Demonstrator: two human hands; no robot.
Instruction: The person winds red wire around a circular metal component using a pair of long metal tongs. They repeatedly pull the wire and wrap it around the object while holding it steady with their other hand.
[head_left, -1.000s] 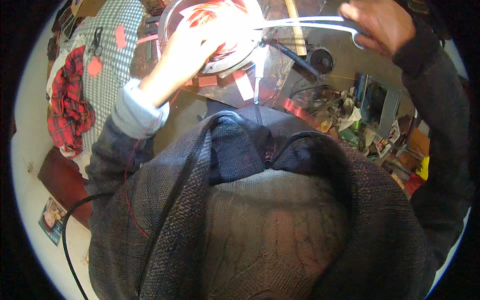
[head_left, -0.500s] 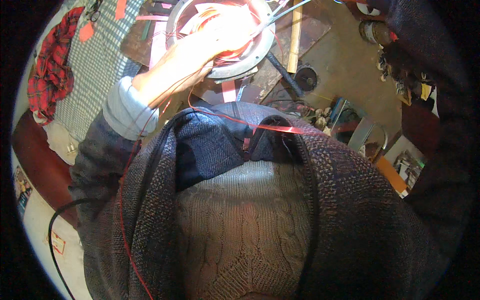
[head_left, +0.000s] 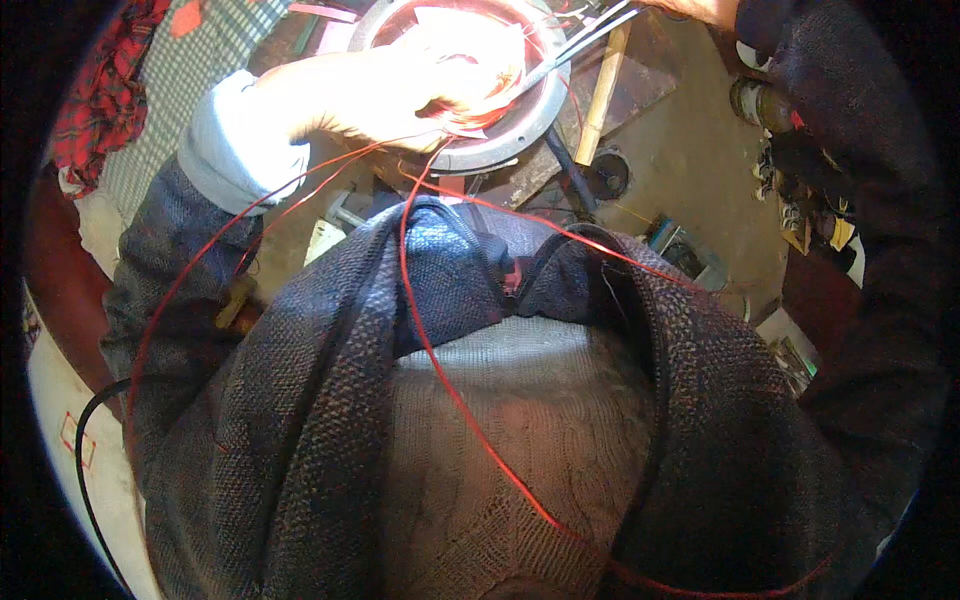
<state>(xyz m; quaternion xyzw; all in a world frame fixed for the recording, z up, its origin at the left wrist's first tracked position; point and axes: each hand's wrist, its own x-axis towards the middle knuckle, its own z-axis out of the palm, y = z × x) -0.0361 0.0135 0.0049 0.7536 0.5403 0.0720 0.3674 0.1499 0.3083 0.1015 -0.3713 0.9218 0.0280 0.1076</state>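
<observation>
A round grey metal motor housing holds coils of red copper wire under a glaring light. My left hand reaches into it, fingers curled over the coils and partly washed out by the glare. Loose strands of the same wire run from there past my sleeve and across my chest. At the upper right, only part of my right hand shows, closed round the end of a long two-legged metal tool like tweezers. Its tips slant down into the housing beside my left fingers; their contact is lost in the glare.
Right of the housing lie a wooden stick, a dark rod and a round black object. A checked cloth and red plaid fabric lie to the left. Assorted objects litter the floor at right.
My right hand has come into view at the top with the tool. My left hand has shifted, its fingers curling at the coils' near side. The loose wire now loops across my chest.
</observation>
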